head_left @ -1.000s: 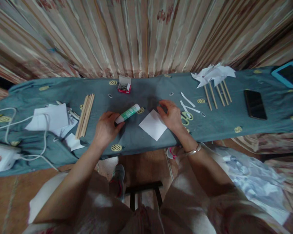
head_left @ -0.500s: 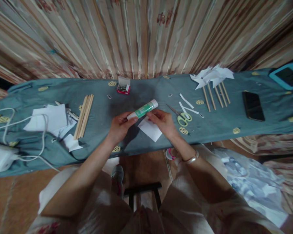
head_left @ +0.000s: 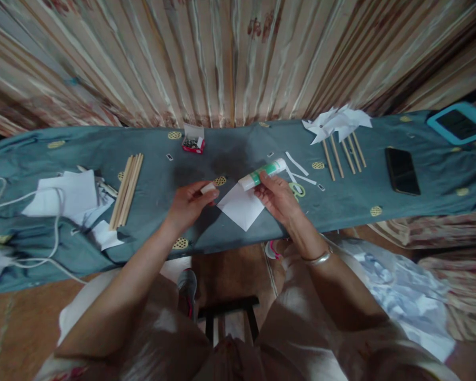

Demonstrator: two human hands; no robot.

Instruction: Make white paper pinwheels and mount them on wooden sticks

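My right hand [head_left: 280, 197] is closed around a white and green glue stick [head_left: 262, 173], held tilted above the table. Between the thumb and fingers of my left hand [head_left: 188, 205] is a small white glue stick cap [head_left: 208, 188], apart from the stick. Beneath the glue stick a folded white paper square [head_left: 241, 209] lies with one corner toward me. Green-handled scissors [head_left: 297, 190] rest just beyond my right hand, partly hidden by it and the glue stick.
Wooden sticks [head_left: 127, 191] and white paper sheets [head_left: 75, 196] lie left, near a white cable [head_left: 58, 222]. A small red box [head_left: 193, 144] of metal pins stands at the back. Paper pinwheels [head_left: 337, 124], paper strips [head_left: 297, 163], a phone [head_left: 402, 170] and a blue-framed device [head_left: 460, 123] are right.
The cap has come off the glue stick and is in my left hand. My right hand has moved right with the stick, and more of the paper square shows.
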